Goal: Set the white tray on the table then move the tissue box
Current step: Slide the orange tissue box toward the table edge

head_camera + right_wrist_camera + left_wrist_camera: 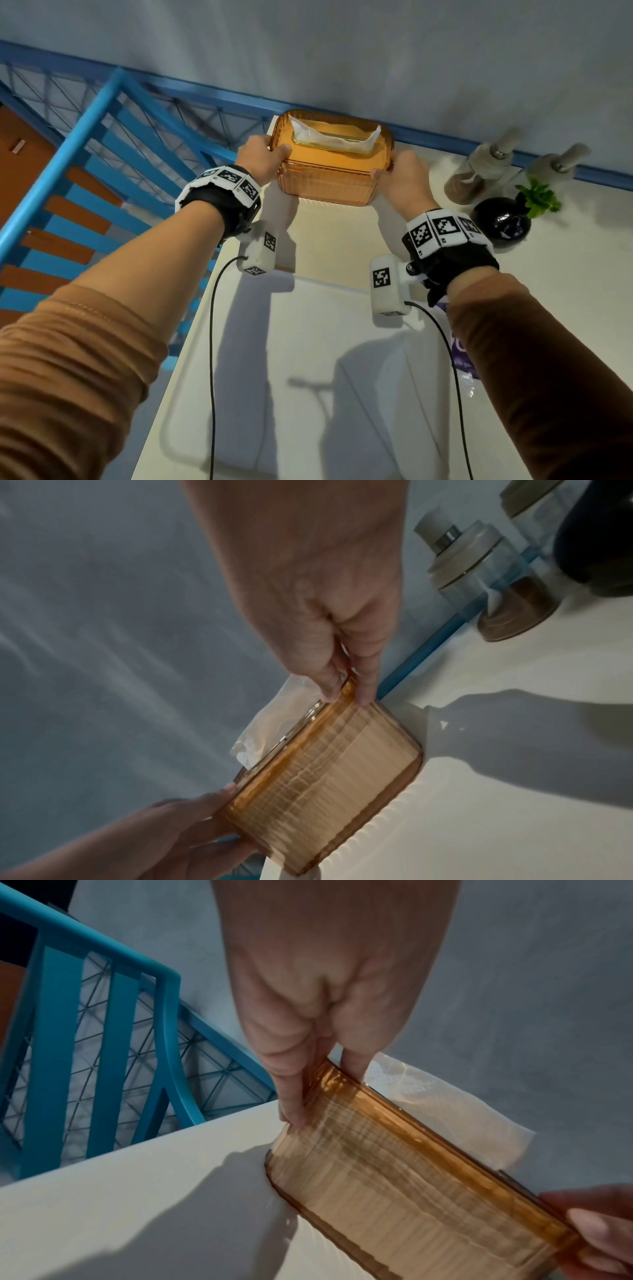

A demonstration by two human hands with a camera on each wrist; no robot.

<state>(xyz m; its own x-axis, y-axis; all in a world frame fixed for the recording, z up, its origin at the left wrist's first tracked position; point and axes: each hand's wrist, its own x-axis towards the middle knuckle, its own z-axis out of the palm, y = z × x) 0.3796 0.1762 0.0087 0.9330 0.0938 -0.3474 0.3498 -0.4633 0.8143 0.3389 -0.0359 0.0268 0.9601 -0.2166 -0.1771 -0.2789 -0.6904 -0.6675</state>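
An amber ribbed tissue box (329,171) with a white tissue sticking out of its top stands at the far left corner of the white table (565,308), close to the wall. My left hand (274,150) grips its left end and my right hand (387,168) grips its right end. The wrist views show the fingers of my left hand (308,1083) and right hand (346,693) pinching the lid rim of the tissue box (394,1177). I cannot tell whether its base touches the table. The white tray (171,411) lies flat on the table nearer me, under my forearms.
Two glass jars with grey tops (479,171) (555,164) and a black vase with a green sprig (501,222) stand at the back right. A blue railing (85,154) borders the table's left edge. A purple-labelled packet (462,356) lies under my right arm.
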